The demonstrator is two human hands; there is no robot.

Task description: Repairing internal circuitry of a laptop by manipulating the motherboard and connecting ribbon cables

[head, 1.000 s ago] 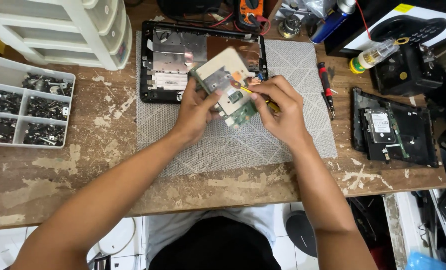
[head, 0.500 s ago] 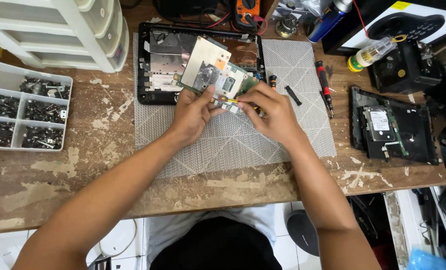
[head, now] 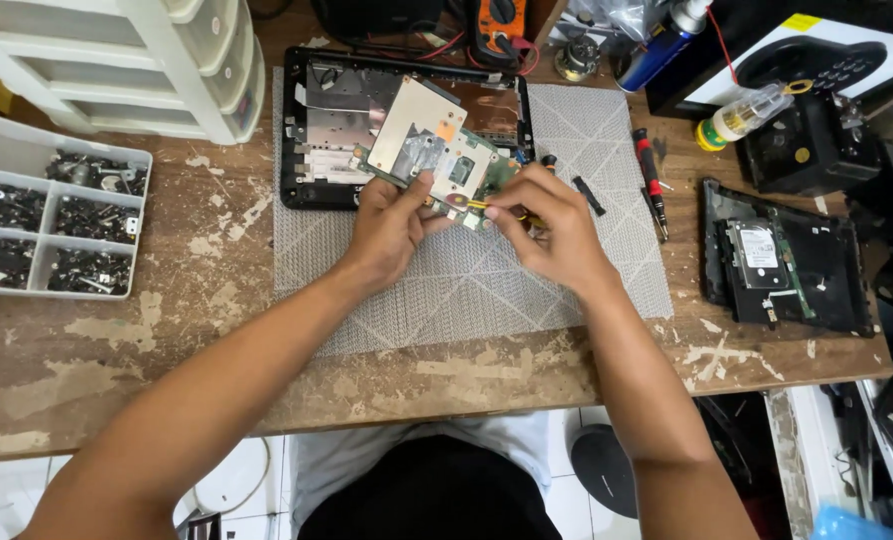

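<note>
Landmark: grey mat (head: 446, 290) on the worn wooden bench (head: 166, 350).

Nearest, both forearms come up over the mat's near edge. Left hand (head: 391, 225) is above the mat's middle, fingers closed narrow on the near edge of a circuit board (head: 436, 150), thumb on its top face. Right hand (head: 546, 220), just right of it, is pinched shut on a thin yellow-handled tool (head: 486, 204), tip laid against the board's near right corner.

The board is held off the mat, tilted, above the mat's far half. Its long axis runs from far left to near right; it lies just beyond both hands. Left hand carries it; right hand is nearer the corner being worked.

Behind the board, on the mat's far left part: an open black case (head: 311, 130). Right of the mat: a red screwdriver (head: 649, 175), then a second black case (head: 786, 260) holding a drive. Left of the mat: a parts tray (head: 51, 225) of screws, white drawers (head: 126, 60) beyond it.
</note>
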